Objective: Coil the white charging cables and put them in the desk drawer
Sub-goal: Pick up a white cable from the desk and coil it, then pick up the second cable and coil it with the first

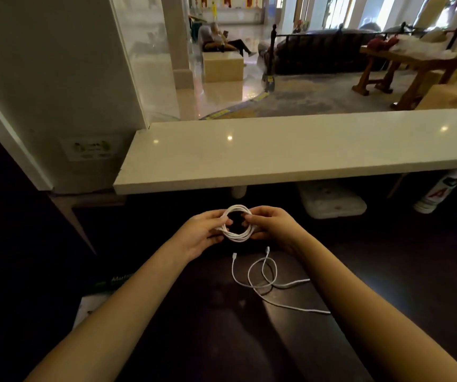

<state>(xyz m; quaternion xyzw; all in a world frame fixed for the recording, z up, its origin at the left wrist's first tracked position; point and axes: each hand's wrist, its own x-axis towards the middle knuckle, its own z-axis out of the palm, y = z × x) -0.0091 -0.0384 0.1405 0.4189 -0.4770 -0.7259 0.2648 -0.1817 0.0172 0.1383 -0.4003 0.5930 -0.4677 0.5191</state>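
One coiled cable (237, 239) is held up in the middle of the view, its turns gathered into a small neat ring. The left hand (202, 230) pinches the ring at its 9 o'clock side, thumb and fingers curled round the strands; the right hand (271, 226) does the same at 3 o'clock. So each grip is closed on the coil, and neither has a finger free.

At 6 o'clock from the coil, nearer the person, a loose cable (276, 272) lies in slack, crossing loops on a dark surface. This is likely the tabletop, though the light is too dim to be sure. Both its plugs point toward 12 o'clock, and one strand trails off toward 4 o'clock.

A pale stone counter (290, 150) runs across the view at 12 o'clock, bare where it shows. No drawer is in sight.

By my reading, the task is a little under halfway. One cable looks fully wound, or within a last tuck of it, but it is not stowed. The second is not yet coiled. What remains is to wind the second cable and put both coils away in the drawer.
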